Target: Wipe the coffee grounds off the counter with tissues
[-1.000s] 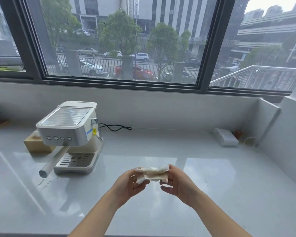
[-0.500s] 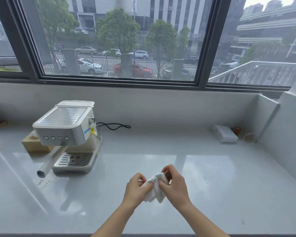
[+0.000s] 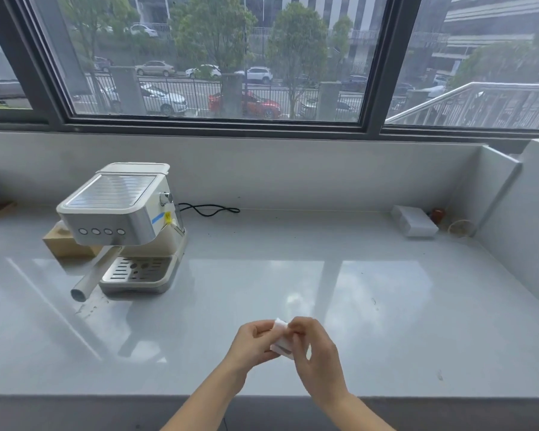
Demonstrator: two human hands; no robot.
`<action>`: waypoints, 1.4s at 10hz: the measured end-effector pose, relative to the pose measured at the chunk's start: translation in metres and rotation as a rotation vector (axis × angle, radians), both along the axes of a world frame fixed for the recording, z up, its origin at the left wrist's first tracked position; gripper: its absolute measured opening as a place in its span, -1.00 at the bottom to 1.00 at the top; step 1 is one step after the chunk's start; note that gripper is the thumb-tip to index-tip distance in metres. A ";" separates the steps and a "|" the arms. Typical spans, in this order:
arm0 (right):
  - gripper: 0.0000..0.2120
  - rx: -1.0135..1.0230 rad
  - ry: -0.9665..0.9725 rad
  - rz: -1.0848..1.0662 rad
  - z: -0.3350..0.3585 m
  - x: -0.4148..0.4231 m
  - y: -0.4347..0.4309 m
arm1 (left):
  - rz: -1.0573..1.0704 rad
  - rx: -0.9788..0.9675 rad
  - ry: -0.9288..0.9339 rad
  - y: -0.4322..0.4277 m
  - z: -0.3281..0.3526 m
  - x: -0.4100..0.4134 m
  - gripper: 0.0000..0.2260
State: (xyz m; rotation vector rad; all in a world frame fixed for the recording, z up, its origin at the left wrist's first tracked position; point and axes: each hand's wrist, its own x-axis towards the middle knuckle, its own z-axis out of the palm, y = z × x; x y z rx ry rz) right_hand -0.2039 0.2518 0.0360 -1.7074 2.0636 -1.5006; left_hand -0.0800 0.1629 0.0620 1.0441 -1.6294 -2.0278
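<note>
Two hands are seen in the head view, just inside the front edge of the counter (image 3: 386,346). A folded white tissue (image 3: 281,339) is pinched between the left hand (image 3: 252,345) and the right hand (image 3: 319,357), with the fingers of both curled round it. Open glossy surface is left to the right as far as the side wall, and a few dark specks (image 3: 374,301) are scattered there. To the left, room is taken by an espresso machine (image 3: 122,225), with a wooden box (image 3: 59,244) just behind it. A white box (image 3: 414,220) is tucked near the far right corner.
</note>
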 end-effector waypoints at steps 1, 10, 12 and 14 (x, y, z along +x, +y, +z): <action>-0.80 0.056 -0.052 -0.016 -0.009 -0.001 0.009 | 0.038 -0.005 0.003 0.005 -0.005 0.001 -0.86; -0.85 1.075 -1.286 -0.380 -0.298 0.028 0.084 | 0.187 0.668 -0.610 0.108 -0.310 0.025 -0.87; -0.69 1.182 -1.247 -0.525 -0.338 0.032 0.079 | 0.091 0.729 -0.760 0.108 -0.347 0.030 -0.64; -0.60 1.237 -0.958 -0.465 -0.335 0.034 0.088 | -0.029 0.478 -0.937 0.110 -0.365 0.045 -0.41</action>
